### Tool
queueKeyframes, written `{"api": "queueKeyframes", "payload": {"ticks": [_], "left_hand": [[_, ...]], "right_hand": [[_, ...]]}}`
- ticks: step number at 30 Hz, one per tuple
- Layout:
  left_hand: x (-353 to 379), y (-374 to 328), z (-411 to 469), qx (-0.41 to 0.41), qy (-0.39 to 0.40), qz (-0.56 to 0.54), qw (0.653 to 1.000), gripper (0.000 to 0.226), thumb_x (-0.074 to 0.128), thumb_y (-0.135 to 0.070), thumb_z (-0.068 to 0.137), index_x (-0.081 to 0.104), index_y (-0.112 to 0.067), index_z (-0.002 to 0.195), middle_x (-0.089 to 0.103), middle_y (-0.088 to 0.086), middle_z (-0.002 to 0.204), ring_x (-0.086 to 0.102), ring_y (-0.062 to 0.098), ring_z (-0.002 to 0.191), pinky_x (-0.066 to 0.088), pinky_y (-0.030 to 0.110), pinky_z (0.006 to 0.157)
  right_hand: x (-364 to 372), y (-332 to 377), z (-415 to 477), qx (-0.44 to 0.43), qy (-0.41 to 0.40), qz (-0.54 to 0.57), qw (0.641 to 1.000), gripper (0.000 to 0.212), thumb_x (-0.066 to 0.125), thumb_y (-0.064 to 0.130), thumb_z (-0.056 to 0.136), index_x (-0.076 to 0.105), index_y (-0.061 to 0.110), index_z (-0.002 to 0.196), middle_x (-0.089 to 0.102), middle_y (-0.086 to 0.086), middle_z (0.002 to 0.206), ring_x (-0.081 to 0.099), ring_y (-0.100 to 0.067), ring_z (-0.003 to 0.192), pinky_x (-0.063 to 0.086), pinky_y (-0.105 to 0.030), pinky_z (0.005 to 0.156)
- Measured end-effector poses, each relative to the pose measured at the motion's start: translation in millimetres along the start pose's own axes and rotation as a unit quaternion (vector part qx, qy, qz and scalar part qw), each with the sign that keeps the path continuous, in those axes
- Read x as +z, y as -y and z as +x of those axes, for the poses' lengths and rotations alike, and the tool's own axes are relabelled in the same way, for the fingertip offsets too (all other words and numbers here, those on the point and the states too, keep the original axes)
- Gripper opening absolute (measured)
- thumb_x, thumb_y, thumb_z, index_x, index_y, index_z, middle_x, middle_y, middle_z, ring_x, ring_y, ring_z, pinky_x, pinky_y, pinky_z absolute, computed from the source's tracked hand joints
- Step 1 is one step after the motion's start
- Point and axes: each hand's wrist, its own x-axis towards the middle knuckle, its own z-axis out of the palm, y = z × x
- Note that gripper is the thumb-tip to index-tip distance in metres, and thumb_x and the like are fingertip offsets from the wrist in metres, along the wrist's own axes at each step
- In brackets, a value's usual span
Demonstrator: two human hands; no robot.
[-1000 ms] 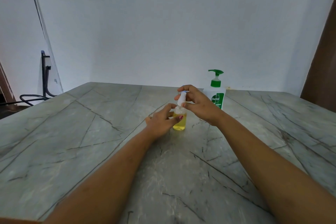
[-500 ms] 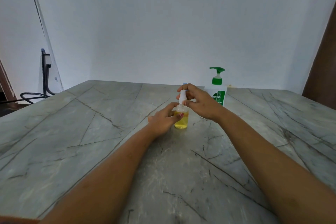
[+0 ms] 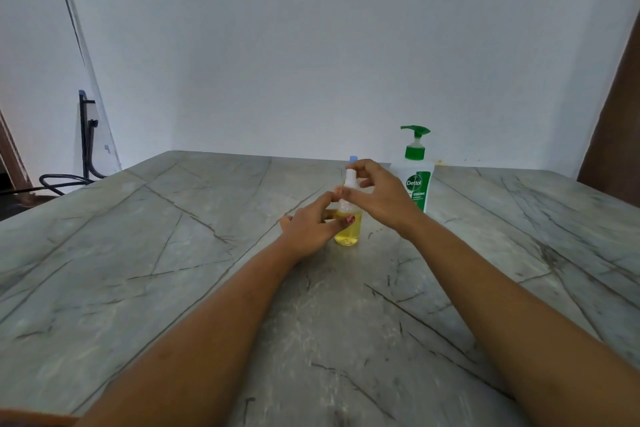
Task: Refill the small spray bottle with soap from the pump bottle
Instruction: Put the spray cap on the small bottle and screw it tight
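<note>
Looking down in the head view at the small spray bottle, upright on the table, about midway between the left and right edges and closer to the far edge than the near one. Holding its yellow-filled body low with the left hand, fingers curled round it from the left. Pinching the white spray top above with the right hand, thumb and fingers closed on it from the right. With the long axis vertical, likely calls for twisting the top about that line and lifting straight up, left hand bracing the body. Standing just behind and right of the right hand, nearer the far edge: the pump bottle, spout turned left; right hand the nearer for reaching it.
</note>
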Motion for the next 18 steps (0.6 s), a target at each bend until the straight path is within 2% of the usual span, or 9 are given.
{"api": "queueKeyframes", "payload": {"ticks": [3, 5, 7, 9, 10, 12, 15, 18], "left_hand": [[-1.3, -1.8, 0.0, -0.001, 0.009, -0.002, 1.000, 0.046, 0.043, -0.055, 0.091, 0.037, -0.037, 0.132, 0.051, -0.007, 0.138, 0.048, 0.019, 0.127, 0.023, 0.054, 0.109], [-1.5, -2.5, 0.1, -0.004, 0.008, 0.003, 1.000, 0.045, 0.043, -0.054, 0.091, 0.037, -0.036, 0.132, 0.052, -0.006, 0.138, 0.048, 0.020, 0.127, 0.023, 0.054, 0.109], [-0.8, -2.0, 0.2, -0.004, 0.007, 0.006, 1.000, 0.046, 0.043, -0.055, 0.091, 0.037, -0.036, 0.133, 0.052, -0.006, 0.137, 0.048, 0.019, 0.127, 0.024, 0.054, 0.109], [0.7, -0.7, 0.8, 0.004, 0.004, 0.007, 1.000, 0.048, 0.043, -0.057, 0.090, 0.036, -0.038, 0.133, 0.053, -0.008, 0.135, 0.049, 0.018, 0.126, 0.025, 0.054, 0.108], [1.4, 0.1, 1.0, 0.007, 0.000, 0.010, 1.000, 0.049, 0.043, -0.059, 0.089, 0.035, -0.039, 0.133, 0.054, -0.009, 0.135, 0.050, 0.017, 0.125, 0.026, 0.054, 0.107], [2.3, 0.8, 1.7, 0.006, -0.004, 0.016, 1.000, 0.051, 0.042, -0.060, 0.089, 0.034, -0.040, 0.134, 0.055, -0.009, 0.134, 0.051, 0.016, 0.124, 0.026, 0.054, 0.106], [1.8, 0.5, 1.9, 0.001, -0.003, 0.018, 1.000, 0.050, 0.042, -0.057, 0.090, 0.035, -0.037, 0.135, 0.055, -0.008, 0.134, 0.051, 0.017, 0.123, 0.027, 0.053, 0.106], [1.1, -0.6, 0.2, -0.005, 0.005, 0.010, 1.000, 0.050, 0.044, -0.055, 0.090, 0.034, -0.037, 0.135, 0.053, -0.007, 0.137, 0.049, 0.019, 0.126, 0.024, 0.056, 0.109]], "right_hand": [[-8.3, 0.0, 0.6, 0.020, 0.080, 0.110, 0.991, 0.042, 0.061, 0.011, 0.088, 0.050, 0.021, 0.127, 0.062, 0.001, 0.119, 0.056, -0.009, 0.110, 0.049, -0.028, 0.092], [-10.1, -1.1, 1.8, 0.024, 0.105, 0.115, 0.988, 0.044, 0.060, 0.005, 0.088, 0.051, 0.016, 0.129, 0.063, -0.002, 0.118, 0.058, -0.010, 0.109, 0.050, -0.028, 0.092], [-9.7, -2.5, 3.1, 0.018, 0.072, 0.085, 0.994, 0.044, 0.068, 0.010, 0.083, 0.055, 0.015, 0.125, 0.066, -0.002, 0.111, 0.061, -0.011, 0.103, 0.052, -0.023, 0.085], [-7.1, -2.7, 3.2, 0.013, 0.012, 0.027, 0.999, 0.047, 0.077, 0.023, 0.075, 0.058, 0.015, 0.117, 0.066, 0.000, 0.101, 0.063, -0.011, 0.091, 0.049, -0.015, 0.071], [-5.1, -2.6, 2.8, 0.009, -0.012, -0.003, 1.000, 0.050, 0.079, 0.030, 0.072, 0.058, 0.014, 0.114, 0.064, 0.001, 0.097, 0.061, -0.011, 0.086, 0.047, -0.014, 0.067], [-1.5, -1.5, 1.9, 0.000, -0.028, -0.040, 0.999, 0.055, 0.079, 0.040, 0.069, 0.056, 0.014, 0.113, 0.060, 0.001, 0.097, 0.058, -0.013, 0.086, 0.047, -0.019, 0.069], [-3.5, 1.5, -0.3, 0.003, 0.030, -0.048, 0.998, 0.060, 0.073, 0.045, 0.073, 0.051, 0.018, 0.123, 0.054, 0.002, 0.113, 0.051, -0.012, 0.097, 0.043, -0.024, 0.078], [-11.5, 1.2, -2.0, 0.042, 0.133, 0.048, 0.989, 0.053, 0.068, 0.024, 0.084, 0.044, 0.022, 0.133, 0.052, 0.000, 0.129, 0.051, -0.014, 0.113, 0.045, -0.027, 0.090]]}}
